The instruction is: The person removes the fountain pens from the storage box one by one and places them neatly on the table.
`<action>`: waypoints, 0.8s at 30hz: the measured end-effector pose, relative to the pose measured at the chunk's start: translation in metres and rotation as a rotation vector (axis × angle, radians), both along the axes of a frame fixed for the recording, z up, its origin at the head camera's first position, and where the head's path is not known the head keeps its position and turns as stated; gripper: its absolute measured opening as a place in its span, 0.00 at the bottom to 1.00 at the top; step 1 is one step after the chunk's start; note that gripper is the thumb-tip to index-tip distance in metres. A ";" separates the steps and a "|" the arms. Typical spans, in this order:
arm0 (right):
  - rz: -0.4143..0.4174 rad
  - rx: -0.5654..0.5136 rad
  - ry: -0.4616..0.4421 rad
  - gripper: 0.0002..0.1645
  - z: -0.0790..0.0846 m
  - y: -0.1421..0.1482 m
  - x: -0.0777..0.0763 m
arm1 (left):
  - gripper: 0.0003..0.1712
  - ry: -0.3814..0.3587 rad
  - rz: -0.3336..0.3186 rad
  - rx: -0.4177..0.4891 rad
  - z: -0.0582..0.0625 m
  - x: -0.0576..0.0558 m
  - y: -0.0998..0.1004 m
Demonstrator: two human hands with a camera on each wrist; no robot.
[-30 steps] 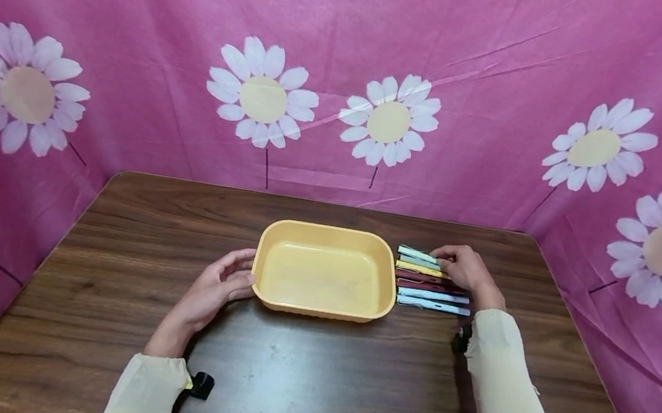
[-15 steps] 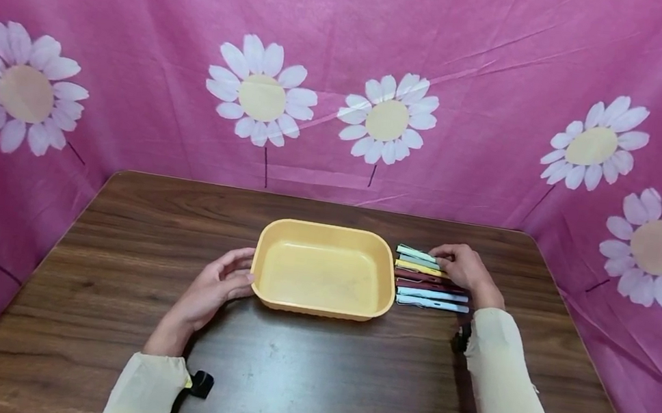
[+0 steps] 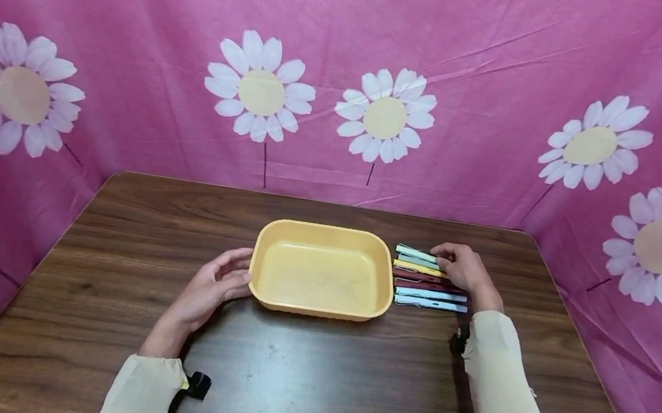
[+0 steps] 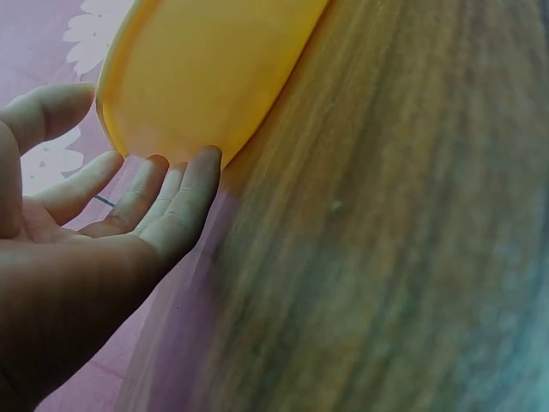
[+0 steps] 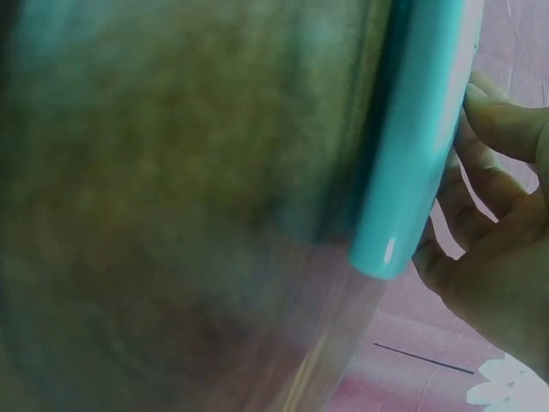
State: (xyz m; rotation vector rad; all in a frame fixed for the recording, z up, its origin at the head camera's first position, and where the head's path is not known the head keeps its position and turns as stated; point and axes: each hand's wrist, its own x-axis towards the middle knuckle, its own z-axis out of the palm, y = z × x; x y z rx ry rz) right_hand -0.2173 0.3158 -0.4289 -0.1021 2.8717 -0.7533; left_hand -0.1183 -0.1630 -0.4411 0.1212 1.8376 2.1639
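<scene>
A yellow rectangular tray [image 3: 322,274] stands on the table. My left hand [image 3: 211,288] touches its left end, fingers spread and loosely bent against the outer wall; the fingertips [image 4: 206,159] show there in the left wrist view. Right of the tray lies a row of capped pens with clips: pale green [image 3: 415,253], teal, yellow [image 3: 419,268], dark red [image 3: 418,276] and light blue [image 3: 429,304]. My right hand [image 3: 468,271] pinches the right end of the pale green pen between thumb and fingers and covers several other pen ends. A light blue pen [image 5: 416,154] fills the right wrist foreground.
The brown wood-grain table [image 3: 285,380] runs back to a pink curtain [image 3: 342,15] printed with white daisies, which also closes in both sides. Each wrist wears a black camera mount [image 3: 199,385] by a cream sleeve [image 3: 141,390].
The head view has shifted very slightly. Both hands, the tray and the pens otherwise keep their places.
</scene>
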 end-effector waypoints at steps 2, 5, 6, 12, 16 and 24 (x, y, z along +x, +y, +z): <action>-0.002 -0.001 0.012 0.16 0.000 0.000 0.001 | 0.31 0.003 -0.003 0.001 0.000 0.000 -0.001; -0.001 0.002 0.023 0.16 0.001 0.001 0.003 | 0.31 0.003 -0.010 0.005 0.000 0.000 -0.001; -0.001 0.001 0.025 0.16 0.002 0.001 0.003 | 0.31 0.005 -0.010 0.002 0.000 0.000 0.000; 0.016 0.006 0.029 0.19 0.012 -0.005 0.005 | 0.30 0.003 0.006 -0.031 0.002 -0.001 -0.001; 0.028 -0.003 0.062 0.20 0.017 -0.013 0.008 | 0.30 0.032 0.007 -0.050 0.004 -0.003 -0.002; 0.040 -0.031 0.146 0.23 0.020 -0.029 0.018 | 0.32 0.040 0.013 -0.096 0.006 -0.007 -0.006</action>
